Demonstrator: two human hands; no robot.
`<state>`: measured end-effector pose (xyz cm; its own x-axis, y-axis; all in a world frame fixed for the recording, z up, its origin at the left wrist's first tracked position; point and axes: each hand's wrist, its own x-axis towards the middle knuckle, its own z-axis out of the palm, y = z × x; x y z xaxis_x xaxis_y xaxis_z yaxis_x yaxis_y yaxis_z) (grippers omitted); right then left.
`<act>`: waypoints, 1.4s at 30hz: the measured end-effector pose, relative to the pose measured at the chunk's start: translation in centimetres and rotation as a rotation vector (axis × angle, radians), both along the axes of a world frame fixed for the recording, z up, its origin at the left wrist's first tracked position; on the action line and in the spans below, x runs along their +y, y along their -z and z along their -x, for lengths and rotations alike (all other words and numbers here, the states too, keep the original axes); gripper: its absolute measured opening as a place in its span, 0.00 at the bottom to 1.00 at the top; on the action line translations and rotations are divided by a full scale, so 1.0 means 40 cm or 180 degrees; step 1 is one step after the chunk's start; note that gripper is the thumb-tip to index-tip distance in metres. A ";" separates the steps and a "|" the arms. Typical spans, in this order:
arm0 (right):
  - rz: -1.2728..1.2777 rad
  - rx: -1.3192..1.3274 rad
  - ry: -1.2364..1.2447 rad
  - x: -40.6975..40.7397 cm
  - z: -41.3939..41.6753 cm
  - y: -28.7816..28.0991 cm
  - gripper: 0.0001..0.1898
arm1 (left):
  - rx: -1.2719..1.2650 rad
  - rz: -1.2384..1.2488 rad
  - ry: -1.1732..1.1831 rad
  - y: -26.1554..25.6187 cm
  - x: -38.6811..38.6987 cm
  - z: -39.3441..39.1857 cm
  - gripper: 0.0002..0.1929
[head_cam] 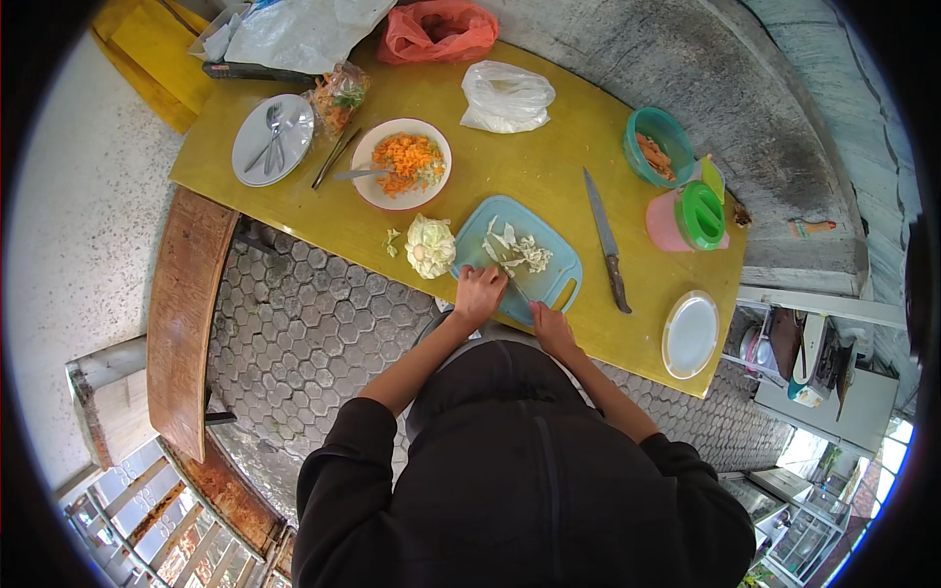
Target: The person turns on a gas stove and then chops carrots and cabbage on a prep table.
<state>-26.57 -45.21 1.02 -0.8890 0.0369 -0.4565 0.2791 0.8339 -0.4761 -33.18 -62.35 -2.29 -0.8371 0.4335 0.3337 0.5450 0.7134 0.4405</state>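
Note:
A light-blue cutting board [544, 228] lies at the table's near edge, with cut pieces of pale cabbage [526, 253] on it. My right hand [553, 328] is closed around the handle of a small knife [517, 285], whose blade points up and left over the board. Beside the blade, my left hand [481, 291] rests at the board's lower left with its fingers bent; whether it pins a piece of cabbage is hidden. Left of the board sits a partly cut cabbage head [431, 247]. Behind it stands a white bowl [364, 184] of diced carrot and pale green bits, with a spoon in it.
A large knife [603, 220] lies right of the board on the yellow table [507, 165]. Farther right are a teal bowl [684, 128], a pink jug with a green lid [702, 215] and a round white lid [691, 334]. Plates with cutlery [294, 117] and plastic bags [507, 95] stand behind.

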 end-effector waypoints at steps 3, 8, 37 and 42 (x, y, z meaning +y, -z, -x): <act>0.0152 0.0034 0.0068 0.009 -0.004 0.006 0.25 | 0.0132 -0.0014 -0.0110 0.002 0.000 -0.003 0.03; 0.0572 0.0167 0.0412 0.034 -0.037 0.005 0.25 | 0.0103 -0.0111 -0.0090 -0.004 0.001 -0.006 0.02; -0.0029 -0.0121 -0.0013 0.003 0.015 -0.006 0.26 | 0.0055 -0.0088 -0.0299 -0.004 0.003 -0.010 0.03; 0.0055 -0.0096 0.0060 0.032 -0.018 -0.014 0.26 | 0.0024 -0.0209 -0.0400 -0.002 -0.002 -0.013 0.03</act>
<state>-25.87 -43.94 1.59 -0.8740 0.0456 -0.4838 0.3093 0.8201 -0.4814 -32.68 -62.44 -2.21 -0.8807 0.3026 0.3645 0.4568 0.7460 0.4845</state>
